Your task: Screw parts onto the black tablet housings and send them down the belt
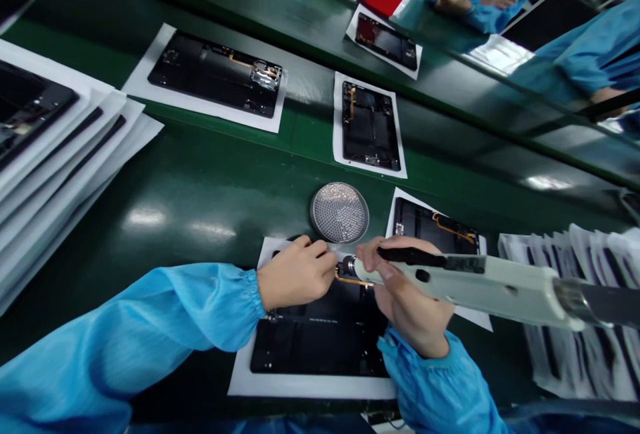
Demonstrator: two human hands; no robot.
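Seen from above, a person in blue sleeves bends over a dark tablet (320, 344), which lies on a white sheet (313, 386) at six o'clock on a green worktop (240, 181). The right hand (417, 307) reaches in from five o'clock, its fingers wrapped around a pale driver (505, 287), whose tip points to nine o'clock, over the tablet's far edge. The left hand (297, 274) comes from eight o'clock, fingers curled together beside that tip; whether they pinch anything I cannot tell. An orange ribbon (353, 281) shows just below the tip.

At twelve o'clock, just beyond the sheet, sits a round dish (320, 230) of shiny bits, perhaps screws. More opened tablets lie on sheets at eleven, one and two o'clock; layered stacks stand at nine and three.

The step in hand seems to be fastening or loosening at the tablet's far edge, though the contact point is hidden. The next move likely calls for a steady tip, seated squarely, with the left fingers clear and the ribbon unsnagged.
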